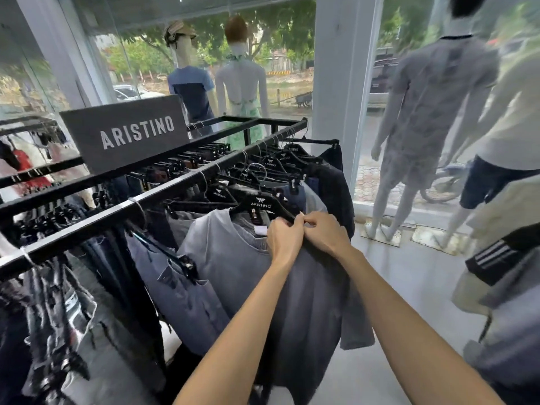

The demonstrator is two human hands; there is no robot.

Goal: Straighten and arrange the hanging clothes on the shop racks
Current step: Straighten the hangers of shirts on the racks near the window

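Two grips meet at one point. I read the left grip (285,238) and the right grip (324,233) as touching each other. The fingers of both are curled and pinch the shoulder of the grey T-shirt (233,264) where it lies over the outer end of the black hanger (261,203). The hanger hooks onto the front rail (175,182) of the black rack. The T-shirt body falls below and to the left of both grips, and one sleeve hangs under the right forearm. A blue-grey garment (181,293) hangs just beside it.
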